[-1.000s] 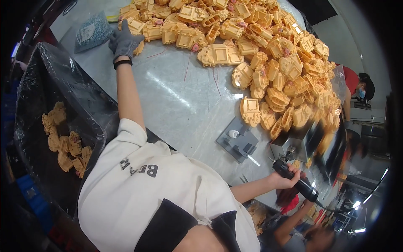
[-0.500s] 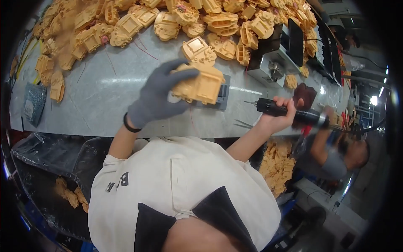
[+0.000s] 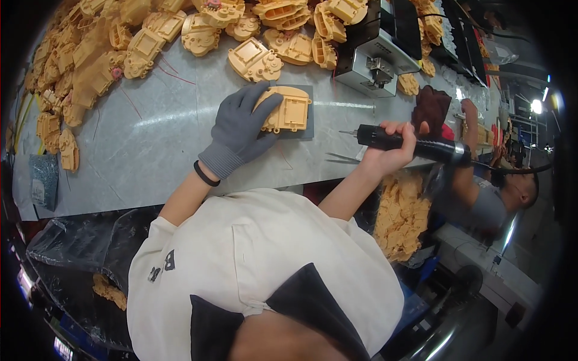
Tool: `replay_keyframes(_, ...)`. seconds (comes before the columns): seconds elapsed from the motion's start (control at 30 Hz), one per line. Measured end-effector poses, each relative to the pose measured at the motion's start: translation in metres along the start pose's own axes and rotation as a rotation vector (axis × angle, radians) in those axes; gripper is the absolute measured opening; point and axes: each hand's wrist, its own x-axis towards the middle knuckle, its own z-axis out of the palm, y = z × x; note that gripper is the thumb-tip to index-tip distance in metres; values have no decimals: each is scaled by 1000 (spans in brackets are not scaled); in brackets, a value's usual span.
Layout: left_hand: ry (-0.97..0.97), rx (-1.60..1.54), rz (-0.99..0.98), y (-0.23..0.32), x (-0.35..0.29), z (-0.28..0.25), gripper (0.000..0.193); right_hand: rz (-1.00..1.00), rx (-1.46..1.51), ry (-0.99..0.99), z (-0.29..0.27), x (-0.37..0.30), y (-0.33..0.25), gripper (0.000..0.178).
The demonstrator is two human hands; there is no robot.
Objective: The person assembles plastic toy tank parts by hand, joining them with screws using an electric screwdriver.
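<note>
My left hand [image 3: 241, 127], in a grey knit glove, grips a yellow-orange plastic housing [image 3: 291, 112] by its left side. The housing lies over a dark grey block [image 3: 309, 125] on the table, and its rectangular recess faces up. My bare right hand [image 3: 390, 150] is wrapped round a black electric screwdriver [image 3: 427, 148]. Its thin bit points left, toward the housing but apart from it. Another housing [image 3: 255, 60] lies just beyond my left hand. A pair of tweezers [image 3: 343, 159] rests on the table by my right wrist.
Many similar housings [image 3: 90, 60] are heaped along the table's far side. A metal screw feeder [image 3: 376, 66] stands at far right, with a dark red glove [image 3: 431, 104] near it. A bag of small parts [image 3: 44, 180] lies at left. A co-worker [image 3: 487, 198] sits at right.
My left hand has brought the housing down onto the grey block and levelled it. My right hand still holds the screwdriver, with little movement. The view has shifted slightly.
</note>
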Motion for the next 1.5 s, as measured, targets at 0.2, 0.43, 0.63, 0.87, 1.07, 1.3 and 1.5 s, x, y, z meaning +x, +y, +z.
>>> replay_keyframes(0.2, 4, 46, -48, 6, -4, 8, 73, -117, 9, 16, 10, 12, 2, 47)
replay_keyframes(0.43, 53, -132, 83, 40, 14, -41, 76, -433, -127, -58, 37, 90, 7, 58)
replay_keyframes(0.63, -118, 92, 5, 20, 20, 14, 72, -473, -303, -214, 58, 103, 32, 63)
replay_keyframes(0.87, -67, 30, -34, 7, -1, 13, 73, -346, -453, -374, 46, 87, 39, 55)
replay_keyframes(1.07, 166, -153, -18, -5, -21, 26, 70, -466, -303, -217, 39, 93, 17, 55)
replay_keyframes(1.3, 149, -109, -25, -6, -16, 28, 70, -392, -342, -275, 46, 105, 42, 44)
replay_keyframes(1.5, 153, -128, -54, -2, -14, 27, 70, -306, -249, -240, 32, 91, 24, 46)
